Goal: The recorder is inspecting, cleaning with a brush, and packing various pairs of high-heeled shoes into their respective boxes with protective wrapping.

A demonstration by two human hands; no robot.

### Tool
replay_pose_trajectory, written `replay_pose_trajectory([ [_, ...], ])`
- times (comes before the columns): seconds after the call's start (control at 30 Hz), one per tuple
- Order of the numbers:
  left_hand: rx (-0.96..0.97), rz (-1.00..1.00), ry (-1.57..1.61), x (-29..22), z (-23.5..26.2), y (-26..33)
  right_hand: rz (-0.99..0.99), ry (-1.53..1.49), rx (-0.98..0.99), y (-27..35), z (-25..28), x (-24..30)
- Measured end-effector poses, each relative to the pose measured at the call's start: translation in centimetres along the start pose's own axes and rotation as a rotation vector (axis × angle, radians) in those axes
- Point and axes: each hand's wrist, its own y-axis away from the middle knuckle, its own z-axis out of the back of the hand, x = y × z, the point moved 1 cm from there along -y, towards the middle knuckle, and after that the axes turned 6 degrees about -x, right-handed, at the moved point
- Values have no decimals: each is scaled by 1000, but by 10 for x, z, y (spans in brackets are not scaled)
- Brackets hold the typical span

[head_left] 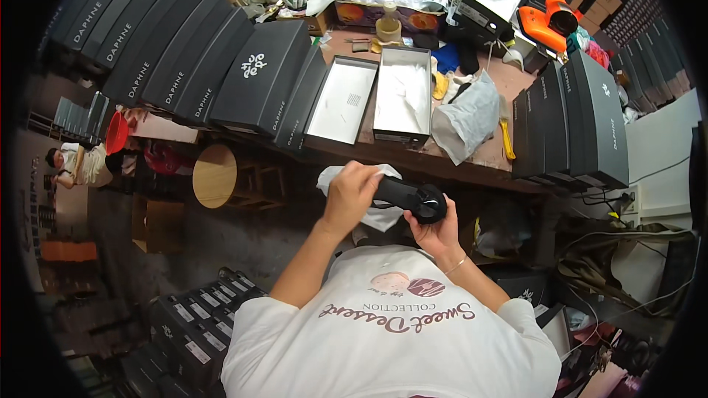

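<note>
In front of my body I hold a black shoe (404, 193) with a glossy ornament on its rounded toe. My right hand (435, 234) closes on the toe end, thumb and fingers along its edges. My left hand (351, 193) is closed at the other end, pinching a thin white sheet (382, 219), tissue or cloth, beside the shoe. That sheet hangs behind and under the shoe; my left fingers partly cover it. Beyond my hands, an open shoe box (403, 121) with white paper inside stands on the table, and an upturned box lid (341, 107) lies left of it.
Dark shoe boxes (258, 77) line the table's left side; more boxes (601, 121) stand at right. A crumpled white bag (468, 118) and a yellow-handled tool (507, 133) lie near the table edge. A round wooden stool (215, 175) stands left. Another person (88, 164) is far left.
</note>
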Motion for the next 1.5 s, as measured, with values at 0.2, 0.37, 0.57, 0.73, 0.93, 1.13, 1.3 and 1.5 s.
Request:
replay_pose_trajectory([
  [0.2,-31,-456,136,-49,-35,21,405,721,-37,-8,-19,-21],
  [0.37,-84,-454,189,-43,-26,40,221,276,106,-1,-45,14],
  [0.57,-94,-428,178,-49,-30,52,424,1127,194,-11,-27,13],
  [0.73,-106,-482,239,-61,-44,51,428,857,201,-6,-17,10],
  [0.93,14,-456,209,-59,-67,78,335,588,148,-22,-6,20],
  [1.13,-81,468,616,-27,-40,100,823,1425,316,-12,-30,25],
  [1.3,-151,1212,1438,18,-58,81,996,2009,505,-31,-40,-5],
  [1.5,-294,1282,1475,62,-39,65,1089,1953,595,-9,-92,26],
])
